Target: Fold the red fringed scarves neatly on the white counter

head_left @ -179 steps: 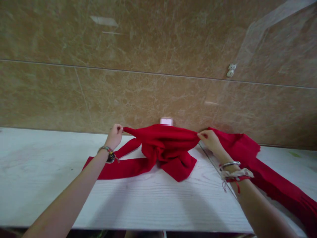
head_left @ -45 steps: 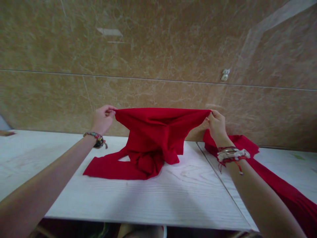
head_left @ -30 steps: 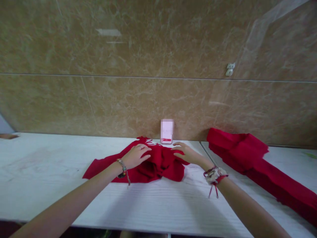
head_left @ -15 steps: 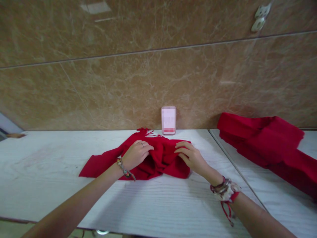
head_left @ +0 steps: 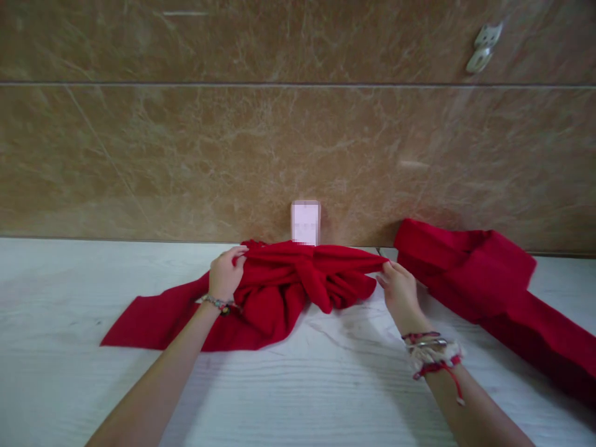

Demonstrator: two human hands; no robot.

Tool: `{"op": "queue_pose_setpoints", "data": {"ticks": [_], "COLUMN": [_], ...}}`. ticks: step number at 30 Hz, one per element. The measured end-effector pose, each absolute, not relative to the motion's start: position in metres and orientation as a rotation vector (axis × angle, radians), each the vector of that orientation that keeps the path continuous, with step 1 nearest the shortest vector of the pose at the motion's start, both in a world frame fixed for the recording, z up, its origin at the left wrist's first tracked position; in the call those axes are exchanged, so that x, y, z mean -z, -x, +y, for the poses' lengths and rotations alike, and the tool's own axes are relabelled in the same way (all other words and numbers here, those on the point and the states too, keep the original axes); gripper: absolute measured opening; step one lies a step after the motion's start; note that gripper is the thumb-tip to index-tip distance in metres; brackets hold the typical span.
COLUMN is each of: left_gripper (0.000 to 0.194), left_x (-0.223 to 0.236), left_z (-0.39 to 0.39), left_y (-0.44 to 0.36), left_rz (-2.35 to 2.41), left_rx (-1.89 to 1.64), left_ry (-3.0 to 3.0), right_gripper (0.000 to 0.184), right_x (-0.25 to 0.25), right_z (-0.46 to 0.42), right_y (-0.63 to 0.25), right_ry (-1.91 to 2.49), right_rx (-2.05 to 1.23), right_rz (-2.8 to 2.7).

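The bunched red fabric scarf (head_left: pixel 274 310) lies on the white wood-grain table (head_left: pixel 298 403), long axis running sideways between both hands. The left hand (head_left: pixel 226 274) clamps its far edge, fingertips seemingly tucked behind; the right hand's (head_left: pixel 400 290) fingers pinch its stretched right tip.

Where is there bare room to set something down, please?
Bare white tabletop lies left of the crumpled red fabric and in front, between the forearms. Crowded: the wall side, with fabric, left hand, right hand, pale rectangular phone and folded red cloth.
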State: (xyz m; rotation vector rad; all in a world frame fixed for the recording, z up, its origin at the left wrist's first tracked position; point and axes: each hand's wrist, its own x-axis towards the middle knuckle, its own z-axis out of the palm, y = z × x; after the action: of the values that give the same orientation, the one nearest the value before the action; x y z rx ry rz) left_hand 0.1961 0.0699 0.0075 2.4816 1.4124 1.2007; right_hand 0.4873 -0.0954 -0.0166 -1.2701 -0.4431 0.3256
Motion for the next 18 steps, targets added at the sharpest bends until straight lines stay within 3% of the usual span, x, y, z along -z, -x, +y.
{"op": "queue_pose_setpoints", "data": {"ticks": [2, 8, 13, 18], "left_gripper": [0.033, 0.036, 0.03, 0.026], "left_x": [0.003, -0.001, 0.005, 0.009], "left_z": [0.064, 0.027, 0.015, 0.013], "left_y": [-0.2, -0.209, -0.222, -0.225], "left_rz": [1.345, 0.785, 0.487, 0.493], "left_rx": [-1.088, -1.33, -1.187, -1.318], "left_ry": [-2.619, -2.979, -3.112, -3.099], "right_gripper": [0.007, 0.039, 0.04, 0.025], "right_x": [0.017, 0.002, 0.01, 0.015], "right_z": [-0.096, -0.104, -0.1, -0.096], "right_y": [-0.482, -0.436, -0.42, -0.43], "right_ry": [1.456, 1.581, 1.603, 1.614], "right_rx": [-0.204, 0.559, 0.681, 0.719], "right_rz": [-0.621, -1.546, -1.79, -1.716]}}
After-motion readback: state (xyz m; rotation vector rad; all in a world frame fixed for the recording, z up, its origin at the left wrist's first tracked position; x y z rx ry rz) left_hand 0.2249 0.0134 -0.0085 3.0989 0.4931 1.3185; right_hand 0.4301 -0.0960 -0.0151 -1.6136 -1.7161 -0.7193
